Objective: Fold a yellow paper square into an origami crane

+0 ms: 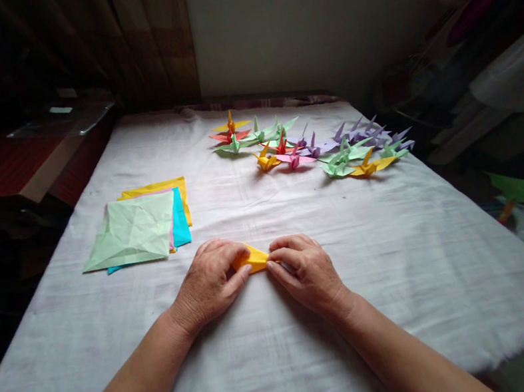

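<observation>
A small folded piece of yellow origami paper (256,260) lies between my two hands, near the middle of the cloth-covered table. My left hand (215,273) pinches its wider left part between thumb and fingers. At its narrow right tip, my right hand (308,270) grips the paper with thumb and index finger. Fingers cover both ends of the folded piece. Left of my hands lies a stack of creased square papers, with a pale green sheet (133,229) on top and blue (179,221), pink and yellow (185,199) edges showing beneath.
Several folded paper cranes in yellow (371,166), green (337,162), purple (314,146), pink (295,159) and red stand at the table's far right. A wooden desk (18,164) with a clear plastic bag (70,115) is at the left. A green paper piece (516,189) is beyond the right edge.
</observation>
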